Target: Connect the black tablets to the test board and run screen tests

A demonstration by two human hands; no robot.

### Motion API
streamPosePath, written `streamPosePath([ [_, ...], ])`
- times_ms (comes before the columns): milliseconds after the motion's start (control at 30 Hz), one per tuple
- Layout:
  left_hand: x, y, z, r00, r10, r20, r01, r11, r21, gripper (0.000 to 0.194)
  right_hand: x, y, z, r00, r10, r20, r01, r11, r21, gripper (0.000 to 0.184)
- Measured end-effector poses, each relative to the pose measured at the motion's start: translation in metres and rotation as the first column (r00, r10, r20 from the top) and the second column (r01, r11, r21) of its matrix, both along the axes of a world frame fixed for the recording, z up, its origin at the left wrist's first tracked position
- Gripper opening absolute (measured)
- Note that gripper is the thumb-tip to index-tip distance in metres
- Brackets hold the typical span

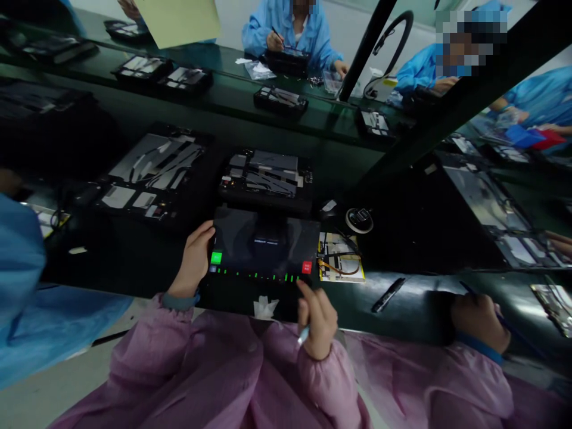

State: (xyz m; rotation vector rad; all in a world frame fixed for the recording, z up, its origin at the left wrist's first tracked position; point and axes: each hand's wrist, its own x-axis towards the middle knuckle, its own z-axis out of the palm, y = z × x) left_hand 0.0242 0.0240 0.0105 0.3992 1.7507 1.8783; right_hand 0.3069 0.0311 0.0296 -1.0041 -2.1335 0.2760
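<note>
A tablet (pixel 268 244) with a dark lit screen is tilted up in front of me. A green square shows at its left, a red one at its right, and small green marks run along the bottom. My left hand (pixel 192 262) grips its left edge, thumb and fingers closed on it. Below the lower right corner is my right hand (pixel 319 316), its index finger stretched to the screen's bottom edge. The other fingers curl round a thin pale stick-like tool (pixel 304 335), mostly hidden in the palm. A crumpled white tissue (pixel 265 307) lies below the tablet.
Behind the tablet lies an opened device (pixel 268 173), with stacked ones (pixel 152 167) to its left. A yellow-edged battery pack (pixel 340 262) with wires, a round puck (pixel 358 220) and a black marker (pixel 388 295) are at right. A co-worker's hand (pixel 480 322) is beyond; a blue sleeve (pixel 18 262) is left.
</note>
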Motion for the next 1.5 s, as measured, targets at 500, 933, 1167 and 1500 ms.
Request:
streamPosePath([
  [500, 0.006, 0.002, 0.011, 0.998, 0.044, 0.038, -0.043, 0.999, -0.028, 0.013, 0.023, 0.086, -0.015, 0.971, -0.240, 0.009, 0.213, 0.844, -0.491, 0.044],
  [933, 0.004, -0.004, 0.018, 1.000, -0.007, -0.021, 0.006, 0.999, -0.037, 0.011, -0.001, 0.088, -0.020, 0.837, -0.344, -0.425, -0.105, 0.662, -0.742, 0.043],
  [1167, 0.004, -0.003, 0.015, 1.000, 0.008, -0.002, -0.008, 1.000, -0.018, 0.008, -0.001, 0.087, -0.024, 0.826, -0.396, -0.401, -0.080, 0.621, -0.779, 0.044],
  [1500, -0.002, 0.009, -0.006, 0.963, 0.059, 0.262, -0.075, 0.996, 0.054, 0.025, -0.007, 0.094, -0.018, 0.775, -0.420, -0.472, -0.186, 0.561, -0.806, 0.045],
])
